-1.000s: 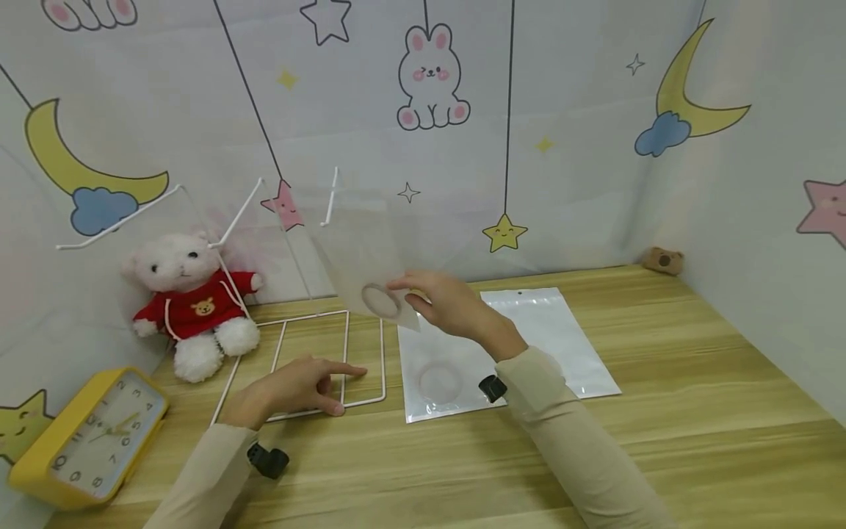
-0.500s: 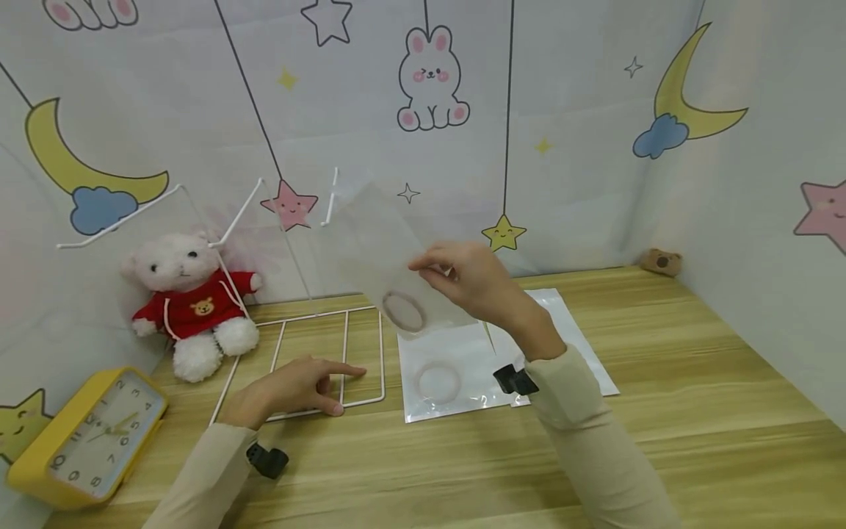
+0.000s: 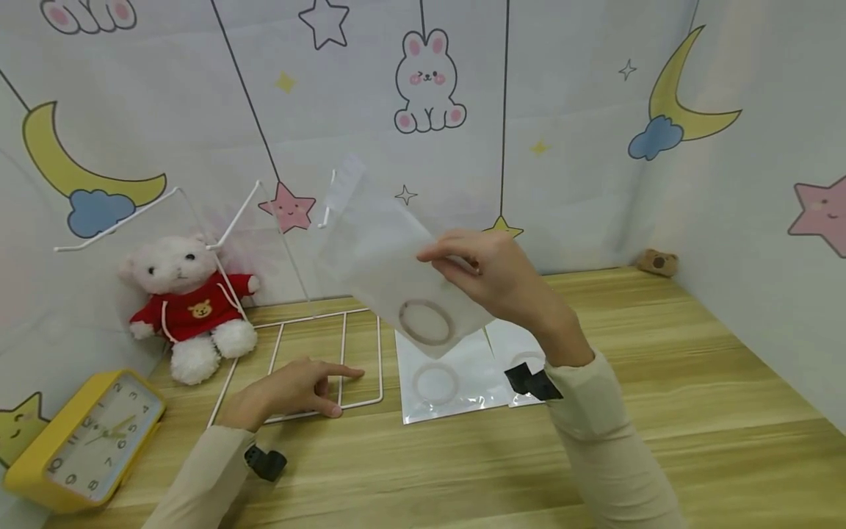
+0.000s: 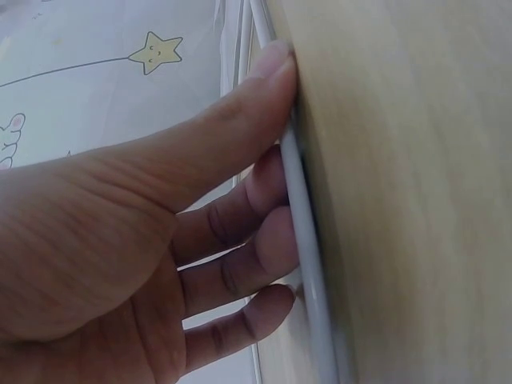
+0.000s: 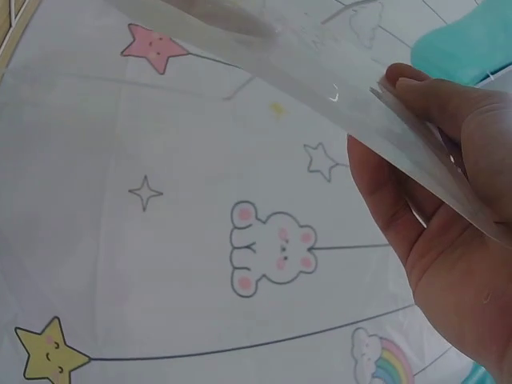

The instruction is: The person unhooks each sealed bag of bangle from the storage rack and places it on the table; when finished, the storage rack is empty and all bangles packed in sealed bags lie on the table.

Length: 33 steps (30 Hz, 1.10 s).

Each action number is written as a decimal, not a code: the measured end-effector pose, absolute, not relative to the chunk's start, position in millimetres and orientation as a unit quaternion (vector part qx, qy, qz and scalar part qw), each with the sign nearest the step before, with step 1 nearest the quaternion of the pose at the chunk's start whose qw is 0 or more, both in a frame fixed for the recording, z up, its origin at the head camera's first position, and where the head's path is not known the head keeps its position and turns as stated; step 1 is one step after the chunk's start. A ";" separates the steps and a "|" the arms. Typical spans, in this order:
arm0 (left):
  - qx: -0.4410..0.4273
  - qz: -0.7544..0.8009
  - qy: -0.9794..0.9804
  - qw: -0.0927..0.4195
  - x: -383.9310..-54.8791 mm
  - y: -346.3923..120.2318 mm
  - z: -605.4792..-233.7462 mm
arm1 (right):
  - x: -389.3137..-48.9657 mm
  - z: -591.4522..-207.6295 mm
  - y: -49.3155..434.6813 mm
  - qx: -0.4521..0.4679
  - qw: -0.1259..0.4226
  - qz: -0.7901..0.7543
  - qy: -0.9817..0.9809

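Observation:
My right hand [image 3: 496,272] pinches the edge of a translucent, whitish plastic bag [image 3: 377,250] marked with a ring-shaped outline. Raised and tilted, the bag hangs over the table's middle; in the right wrist view its sheet [image 5: 320,88] passes between thumb and fingers. My left hand [image 3: 297,386] rests on the base of a white wire rack [image 3: 380,360], index finger stretched out. In the left wrist view, the thumb and fingertips touch a white rod [image 4: 308,240] of the rack. Under the raised bag lie two white bags [image 3: 410,367], partly overlapped in the head view.
A white plush bear [image 3: 201,301] in a red sweater sits behind the rack at left. A yellow alarm clock [image 3: 86,441] stands front left. Upright rack arms [image 3: 241,213] rise near the patterned back wall. A small brown bear-faced object [image 3: 657,262] lies at the back right.
My right hand has moved right with the pinched bag, away from the rack, and the bag has turned more toward the camera. My left hand stays on the rack base.

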<state>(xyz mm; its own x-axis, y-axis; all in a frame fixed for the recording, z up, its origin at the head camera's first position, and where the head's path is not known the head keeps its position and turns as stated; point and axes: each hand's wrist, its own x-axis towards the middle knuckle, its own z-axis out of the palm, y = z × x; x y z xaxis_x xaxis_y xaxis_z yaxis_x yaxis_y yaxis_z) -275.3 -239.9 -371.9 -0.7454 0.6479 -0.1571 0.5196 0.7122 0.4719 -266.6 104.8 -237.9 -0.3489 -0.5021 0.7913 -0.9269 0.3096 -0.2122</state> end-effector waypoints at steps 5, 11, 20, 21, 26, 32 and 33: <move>0.321 0.204 0.911 0.158 -274.7 -239.8 -371.8 | -260.2 -232.3 110.8 0.485 0.317 0.340 -0.741; 0.322 0.205 0.911 0.158 -274.3 -239.6 -372.1 | -254.2 -227.6 115.7 0.485 0.304 0.351 -0.741; 0.319 0.193 0.915 0.151 -274.6 -240.6 -373.1 | -247.0 -221.7 125.0 0.482 0.291 0.365 -0.741; 0.318 0.194 0.916 0.151 -274.6 -240.7 -373.2 | -246.6 -221.1 125.9 0.483 0.290 0.366 -0.741; 0.315 0.197 0.916 0.149 -274.2 -240.7 -373.2 | -243.5 -217.5 132.6 0.483 0.296 0.362 -0.740; 0.321 0.206 0.912 0.152 -274.0 -239.8 -372.8 | -239.4 -213.0 145.2 0.469 0.312 0.372 -0.738; 0.323 0.206 0.911 0.152 -273.9 -239.8 -372.6 | -239.2 -212.6 147.3 0.466 0.314 0.372 -0.739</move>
